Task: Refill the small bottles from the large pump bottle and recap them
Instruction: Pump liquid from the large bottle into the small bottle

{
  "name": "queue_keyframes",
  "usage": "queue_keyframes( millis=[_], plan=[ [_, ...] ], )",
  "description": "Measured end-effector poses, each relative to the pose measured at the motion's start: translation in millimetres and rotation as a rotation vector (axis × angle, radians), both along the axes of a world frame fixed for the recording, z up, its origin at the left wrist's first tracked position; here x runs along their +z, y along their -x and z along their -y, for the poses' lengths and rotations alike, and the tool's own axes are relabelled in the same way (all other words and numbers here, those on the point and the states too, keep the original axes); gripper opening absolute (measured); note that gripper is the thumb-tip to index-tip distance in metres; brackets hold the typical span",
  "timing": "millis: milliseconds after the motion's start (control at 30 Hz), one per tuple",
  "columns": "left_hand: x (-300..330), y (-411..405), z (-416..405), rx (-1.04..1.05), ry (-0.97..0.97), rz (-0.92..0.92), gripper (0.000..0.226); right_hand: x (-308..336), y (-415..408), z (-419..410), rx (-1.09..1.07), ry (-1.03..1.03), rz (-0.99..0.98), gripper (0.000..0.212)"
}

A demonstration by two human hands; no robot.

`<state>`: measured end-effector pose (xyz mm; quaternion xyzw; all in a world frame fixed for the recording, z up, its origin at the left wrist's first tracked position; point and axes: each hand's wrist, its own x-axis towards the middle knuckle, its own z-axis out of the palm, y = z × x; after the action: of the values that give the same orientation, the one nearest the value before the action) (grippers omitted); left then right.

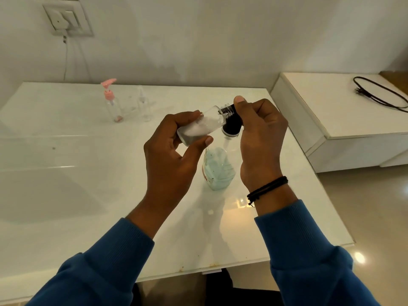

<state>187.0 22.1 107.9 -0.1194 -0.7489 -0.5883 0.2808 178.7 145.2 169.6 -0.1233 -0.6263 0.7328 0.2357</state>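
While your left hand (174, 142) grips a small clear bottle (199, 127) with fingers and thumb curled round its body, you hold it tilted above the tabletop (88, 195), base down to the left and threaded neck (226, 110) raised to the right. The bottle is partly filled with a white, frothy content that lies along its lower side. Your right hand (260, 138) pinches a black cap (231, 127) with a white rim, thumb on top, fingers curled behind it; the cap sits just beside the open neck and appears to touch it, but it is not seated on the threads. A black cord band (267, 188) circles your right wrist, and both arms wear blue sleeves (309, 250).

Directly below your hands, the large bottle (218, 168) stands on the tabletop, holding pale blue-green liquid; its top is hidden behind the cap and your right hand. Toward the far edge, well apart from your hands, stand a small clear bottle with a pink pump (112, 102) and, near it to the right, another small clear bottle (144, 104), its top too faint to judge. A wall socket with a white plug (66, 21) sits above them. A black cable (379, 93) lies on the white cabinet at right.
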Motion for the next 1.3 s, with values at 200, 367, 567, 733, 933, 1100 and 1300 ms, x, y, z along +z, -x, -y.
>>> queue_keyframes(
  millis=[200, 367, 567, 733, 933, 1100, 1300],
  plan=[
    [2.4, 0.2, -0.9, 0.011, 0.0, -0.011, 0.042, 9.0, 1.0, -3.2, 0.041, 0.05, 0.029, 0.034],
    [0.3, 0.5, -1.2, 0.008, 0.014, -0.011, 0.042, 2.8, 0.3, -1.7, 0.01, 0.019, 0.016, 0.034],
    [-1.8, 1.5, -0.9, 0.012, 0.022, -0.017, 0.043, 4.0, 0.2, 0.7, 0.001, 0.026, 0.019, 0.033],
    [-1.6, 1.0, -2.4, 0.023, 0.027, -0.023, 0.043, 6.0, -1.1, -1.1, 0.009, 0.025, 0.002, 0.032],
    [-4.4, 0.9, -0.9, 0.006, 0.027, -0.015, 0.042, -1.0, -0.6, 0.5, 0.0, 0.013, 0.018, 0.031],
    [-1.3, 2.0, -1.6, 0.021, 0.024, -0.024, 0.043, 6.9, -0.2, -1.8, 0.018, 0.041, 0.01, 0.027],
    [-4.6, 0.7, -0.1, -0.003, 0.015, -0.01, 0.042, -3.1, 0.1, -0.5, 0.013, 0.017, -0.008, 0.029]
  ],
)
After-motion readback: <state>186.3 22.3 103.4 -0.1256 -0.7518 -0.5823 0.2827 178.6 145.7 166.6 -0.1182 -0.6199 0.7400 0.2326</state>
